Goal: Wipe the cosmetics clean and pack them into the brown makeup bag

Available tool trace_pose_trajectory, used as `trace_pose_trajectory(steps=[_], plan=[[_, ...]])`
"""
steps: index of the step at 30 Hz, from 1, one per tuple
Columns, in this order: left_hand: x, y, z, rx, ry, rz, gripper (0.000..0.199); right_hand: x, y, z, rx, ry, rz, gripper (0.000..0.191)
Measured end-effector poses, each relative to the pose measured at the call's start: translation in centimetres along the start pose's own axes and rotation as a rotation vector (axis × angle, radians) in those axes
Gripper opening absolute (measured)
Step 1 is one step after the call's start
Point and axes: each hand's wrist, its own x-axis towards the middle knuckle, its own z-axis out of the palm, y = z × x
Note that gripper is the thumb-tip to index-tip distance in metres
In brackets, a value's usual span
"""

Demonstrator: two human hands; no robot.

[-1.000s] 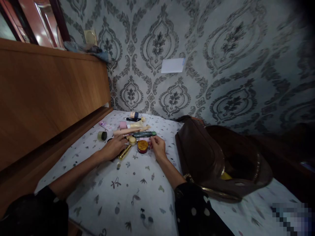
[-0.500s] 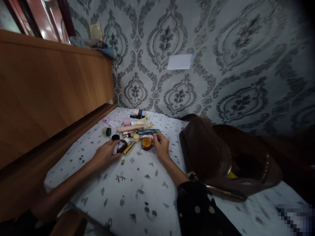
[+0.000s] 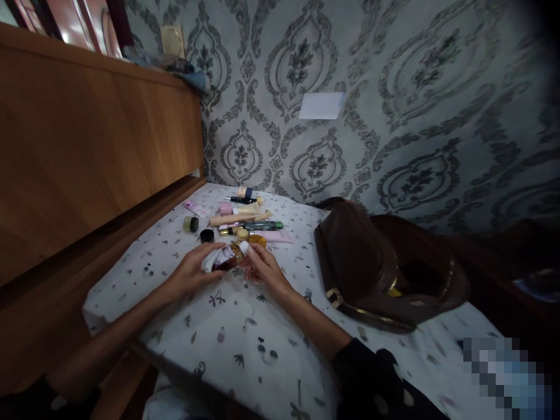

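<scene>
My left hand (image 3: 195, 268) is closed round a small bottle (image 3: 226, 257) with a pale printed label and amber-brown contents, lifted just off the cloth and tilted. At its right end is a white cap (image 3: 244, 247), gripped by the fingertips of my right hand (image 3: 265, 269). Just behind the bottle lies an amber-lidded jar (image 3: 258, 240), partly hidden by my right hand. Close to my left fingers stands a black-lidded jar (image 3: 207, 235). A small round cream-yellow item (image 3: 242, 234) sits behind the cap.
Behind my hands are a green tube (image 3: 263, 225), a pink tube (image 3: 275, 236), a beige stick (image 3: 231, 220), an olive jar (image 3: 191, 224) and several other cosmetics. On the right stands a brown handbag (image 3: 356, 262). A wooden cabinet (image 3: 100, 134) borders the left side.
My left hand has raised the bottle from the cloth and turned it. My right hand has moved left from the amber-lidded jar to the bottle's white cap. The view has shifted slightly.
</scene>
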Motion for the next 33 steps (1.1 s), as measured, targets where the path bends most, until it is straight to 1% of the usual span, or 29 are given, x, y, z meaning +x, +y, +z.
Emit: trace_pose_trajectory(steps=[1, 3, 5, 8, 10, 13, 15, 18, 21, 24, 28, 31, 33], plan=[[-0.2, 0.6, 0.7, 0.019, -0.025, 0.056, 0.056, -0.5, 0.0, -0.2, 0.039, 0.017, 0.030, 0.047], [-0.4, 1.5, 2.2, 0.044, -0.071, 0.150, 0.055, -1.5, 0.1, -0.9, 0.042, 0.058, 0.033, 0.042], [-0.4, 2.1, 3.4, 0.051, -0.122, 0.196, 0.054, -2.6, 0.3, -1.9, 0.008, 0.110, 0.021, 0.038], [0.5, 2.8, 4.2, 0.073, -0.183, 0.176, 0.046, -4.0, 1.1, -3.2, 0.006, 0.221, 0.035, 0.037], [1.4, 3.5, 4.5, 0.100, -0.148, 0.155, 0.037, -4.6, 1.7, -3.7, 0.029, 0.270, 0.038, 0.038], [2.7, 5.0, 5.2, 0.106, -0.044, 0.192, 0.033, -4.8, 2.3, -4.0, 0.071, 0.262, 0.010, 0.038], [3.3, 6.0, 6.3, 0.107, -0.018, 0.241, 0.029, -4.8, 2.5, -4.1, 0.081, 0.232, -0.008, 0.038], [3.7, 6.7, 8.4, 0.170, -0.059, 0.322, 0.025, -4.9, 2.5, -4.3, 0.080, 0.207, -0.016, 0.038], [3.8, 6.0, 9.9, 0.300, -0.101, 0.369, 0.025, -5.1, 2.5, -4.3, 0.092, 0.223, -0.017, 0.036], [3.8, 4.8, 9.9, 0.349, -0.112, 0.317, 0.028, -5.2, 2.5, -4.3, 0.083, 0.232, -0.021, 0.036], [4.2, 3.8, 8.2, 0.304, -0.150, 0.200, 0.029, -5.2, 2.4, -4.3, 0.082, 0.242, -0.026, 0.038], [4.7, 3.6, 7.2, 0.229, -0.208, 0.162, 0.030, -5.3, 2.3, -4.5, 0.082, 0.263, -0.030, 0.038], [5.0, 3.5, 6.8, 0.193, -0.239, 0.151, 0.031, -5.4, 2.3, -4.7, 0.074, 0.285, -0.048, 0.037]])
